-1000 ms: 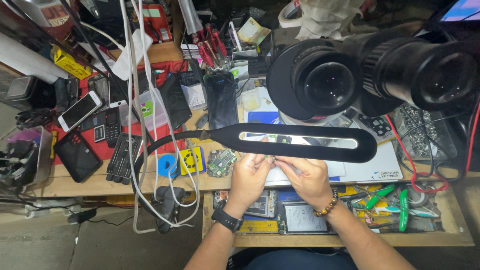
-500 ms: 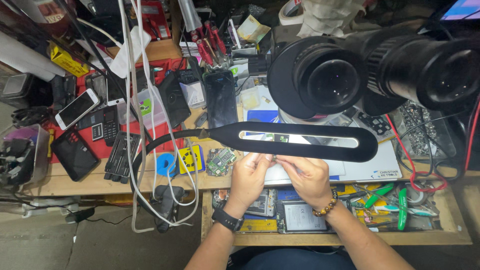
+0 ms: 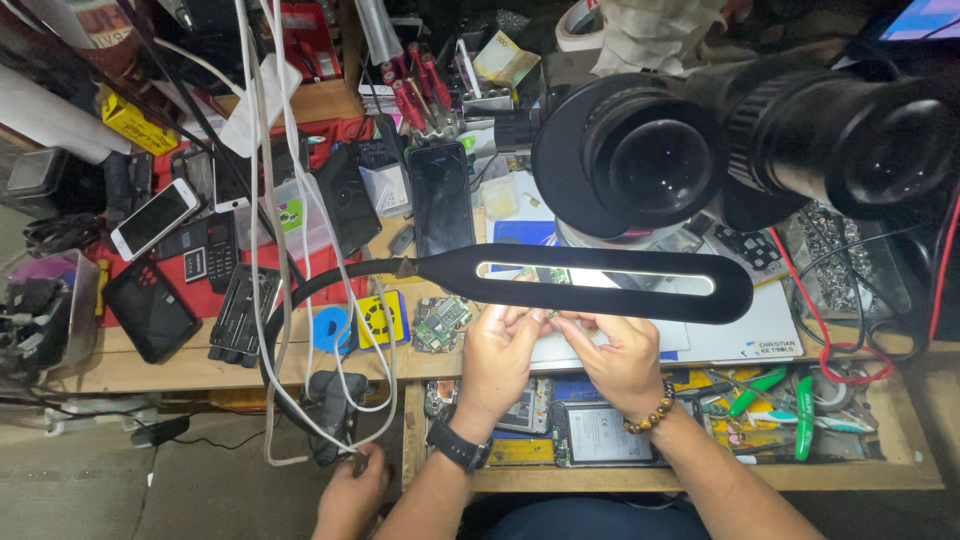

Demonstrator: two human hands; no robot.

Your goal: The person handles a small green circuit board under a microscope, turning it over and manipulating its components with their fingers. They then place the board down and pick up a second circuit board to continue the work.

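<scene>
Left hand [image 3: 497, 352]: my fingers pinched a tiny part [image 3: 549, 316] beneath the lamp [image 3: 600, 280].
Right hand [image 3: 622, 357]: fingertips closed on it too.
Tip: I judged small, steady moves worked best.

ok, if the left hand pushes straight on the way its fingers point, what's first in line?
Probably the black lamp head: the left hand points up-right toward it. Depth is unclear, so it might pass beneath.

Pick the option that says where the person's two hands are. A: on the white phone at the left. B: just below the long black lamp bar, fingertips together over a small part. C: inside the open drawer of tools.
B: the left hand and right hand meet just under the long black lamp bar, fingertips pinching something small.
</scene>
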